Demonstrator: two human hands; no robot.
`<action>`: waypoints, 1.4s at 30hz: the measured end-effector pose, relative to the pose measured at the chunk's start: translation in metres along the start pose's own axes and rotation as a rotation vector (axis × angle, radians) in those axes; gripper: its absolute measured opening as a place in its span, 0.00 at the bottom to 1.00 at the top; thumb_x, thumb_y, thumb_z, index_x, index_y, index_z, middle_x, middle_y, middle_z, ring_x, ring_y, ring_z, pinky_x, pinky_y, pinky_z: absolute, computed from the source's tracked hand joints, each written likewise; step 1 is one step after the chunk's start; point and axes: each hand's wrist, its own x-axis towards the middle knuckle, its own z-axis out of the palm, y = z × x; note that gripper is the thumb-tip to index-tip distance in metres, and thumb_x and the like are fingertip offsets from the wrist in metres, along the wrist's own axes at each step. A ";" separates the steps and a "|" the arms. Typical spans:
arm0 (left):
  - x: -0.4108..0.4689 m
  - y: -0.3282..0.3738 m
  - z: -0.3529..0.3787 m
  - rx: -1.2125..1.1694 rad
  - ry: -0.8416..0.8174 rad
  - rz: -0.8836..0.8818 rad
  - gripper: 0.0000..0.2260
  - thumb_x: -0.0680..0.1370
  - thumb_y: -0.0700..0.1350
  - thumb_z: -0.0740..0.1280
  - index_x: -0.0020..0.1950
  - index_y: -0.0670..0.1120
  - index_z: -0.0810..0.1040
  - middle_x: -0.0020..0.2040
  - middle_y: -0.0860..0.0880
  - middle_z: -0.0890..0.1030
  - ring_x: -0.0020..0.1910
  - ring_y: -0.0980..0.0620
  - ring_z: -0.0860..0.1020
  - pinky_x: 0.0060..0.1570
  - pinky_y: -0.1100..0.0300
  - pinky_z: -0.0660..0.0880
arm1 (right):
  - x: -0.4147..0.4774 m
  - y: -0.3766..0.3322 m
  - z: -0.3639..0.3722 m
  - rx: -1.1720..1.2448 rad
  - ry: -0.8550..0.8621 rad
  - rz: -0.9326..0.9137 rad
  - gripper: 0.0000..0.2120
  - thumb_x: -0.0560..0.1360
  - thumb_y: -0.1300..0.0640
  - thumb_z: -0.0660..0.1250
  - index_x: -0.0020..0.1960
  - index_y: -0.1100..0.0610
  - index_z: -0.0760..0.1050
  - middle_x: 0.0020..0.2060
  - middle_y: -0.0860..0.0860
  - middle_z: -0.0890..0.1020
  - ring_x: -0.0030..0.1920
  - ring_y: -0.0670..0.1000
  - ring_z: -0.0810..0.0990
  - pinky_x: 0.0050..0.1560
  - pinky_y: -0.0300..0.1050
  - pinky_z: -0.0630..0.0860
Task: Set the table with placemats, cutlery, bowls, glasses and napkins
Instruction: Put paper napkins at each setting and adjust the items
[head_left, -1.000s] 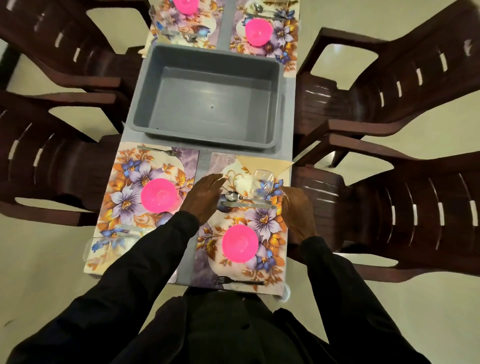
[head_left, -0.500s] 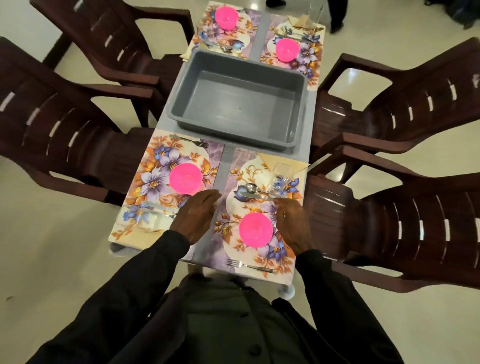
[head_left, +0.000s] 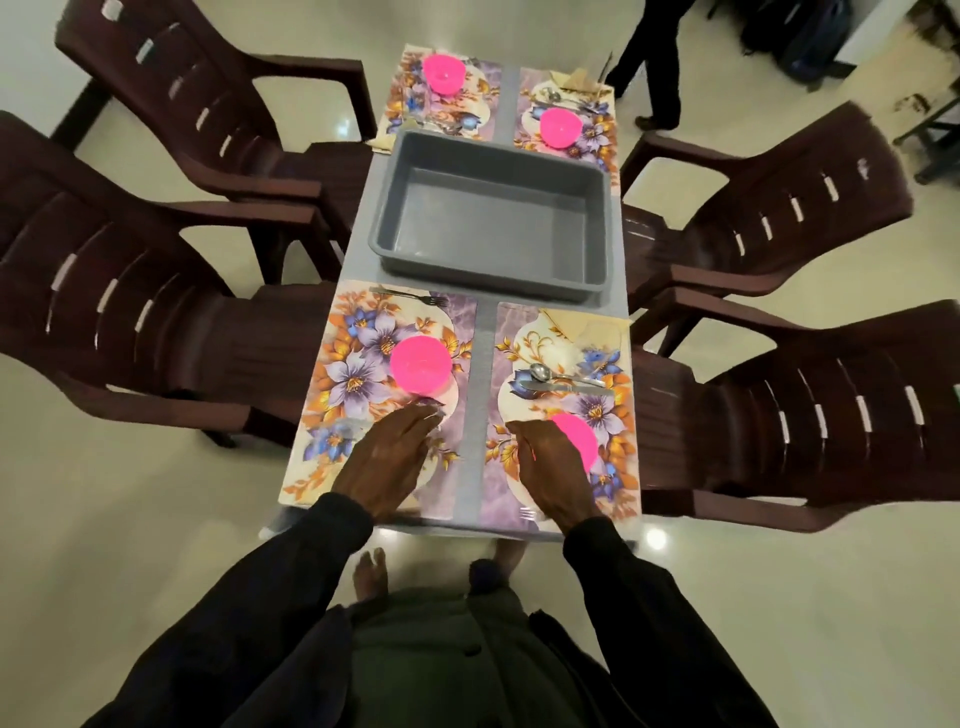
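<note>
Both flat, left hand (head_left: 387, 462) on placemat (head_left: 332, 332), right hand (head_left: 556, 470) by pink bowl (head_left: 581, 435)

Placemats are the loud bit. The near-left placemat (head_left: 353, 374) is cream with big lilac and blue flowers, orange-gold leaves and a purple marbled strip along one edge. The near-right placemat (head_left: 519, 343) has the same print, plus gold swirls on its cream panel. The far-left placemat (head_left: 410, 104) and far-right placemat (head_left: 597, 140) match.

All the bowls are plain hot pink: near-left bowl (head_left: 420, 364), near-right bowl (head_left: 576, 436), far-left bowl (head_left: 443, 74) and far-right bowl (head_left: 560, 127).

The tub (head_left: 592, 228) is flat slate grey, and the table (head_left: 480, 364) is a lighter blue-grey. The napkin (head_left: 566, 322) is tan. The spoon (head_left: 543, 371), knife (head_left: 561, 387) and fork (head_left: 410, 296) are silver. The chairs (head_left: 130, 291) are dark reddish brown, the floor (head_left: 104, 519) is glossy cream, and the sleeves (head_left: 260, 597) are black.
</note>
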 end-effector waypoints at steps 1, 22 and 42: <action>-0.004 -0.006 -0.005 -0.006 -0.010 0.018 0.18 0.79 0.36 0.68 0.69 0.41 0.78 0.67 0.41 0.79 0.65 0.40 0.78 0.66 0.46 0.76 | -0.004 -0.009 0.005 0.000 0.001 0.008 0.15 0.82 0.63 0.61 0.65 0.56 0.80 0.60 0.55 0.84 0.61 0.58 0.80 0.62 0.54 0.78; 0.050 0.007 0.000 0.046 -0.098 0.205 0.15 0.78 0.38 0.71 0.65 0.41 0.81 0.63 0.41 0.82 0.61 0.40 0.81 0.61 0.49 0.78 | -0.040 0.027 -0.030 -0.054 0.171 0.216 0.13 0.78 0.68 0.67 0.61 0.61 0.82 0.55 0.59 0.85 0.55 0.60 0.83 0.57 0.54 0.81; 0.248 0.021 0.146 0.170 -0.407 -0.042 0.33 0.72 0.28 0.72 0.76 0.42 0.71 0.76 0.40 0.71 0.73 0.39 0.71 0.73 0.46 0.68 | 0.163 0.283 -0.058 -0.083 -0.041 -0.201 0.30 0.74 0.63 0.75 0.74 0.63 0.70 0.73 0.61 0.72 0.73 0.62 0.70 0.77 0.53 0.62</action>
